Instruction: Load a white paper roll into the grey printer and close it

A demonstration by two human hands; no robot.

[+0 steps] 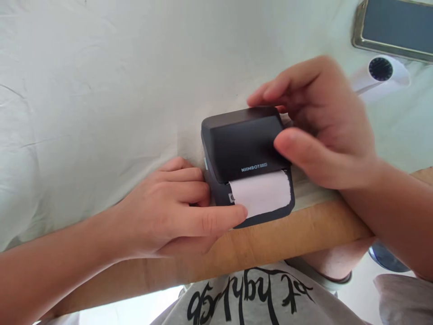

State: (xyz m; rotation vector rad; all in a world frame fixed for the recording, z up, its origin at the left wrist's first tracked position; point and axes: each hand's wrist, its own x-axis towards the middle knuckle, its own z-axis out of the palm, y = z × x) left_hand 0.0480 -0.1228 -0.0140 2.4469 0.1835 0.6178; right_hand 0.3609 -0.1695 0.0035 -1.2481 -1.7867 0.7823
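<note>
A black label printer [248, 144] marked NIIMBOT sits near the front edge of the table. White label paper [264, 193], uneven at its end, comes out from under the lid onto the printer's front. My left hand [179, 205] is closed against the printer's left front corner. Its index fingertip rests at the paper's left edge, and the other fingers curl at the side. At the right, my right hand [324, 126] curves around the printer, thumb on the lid's right side and fingers at the back edge. The lid appears closed. Part of the right fingers is hidden.
A white paper roll [395, 74] with a dark core lies at the right. Beyond it is a dark phone-like device [399, 27] in a clear case. A pale sheet [118, 76] covers the table, leaving its wooden front edge [270, 237] bare.
</note>
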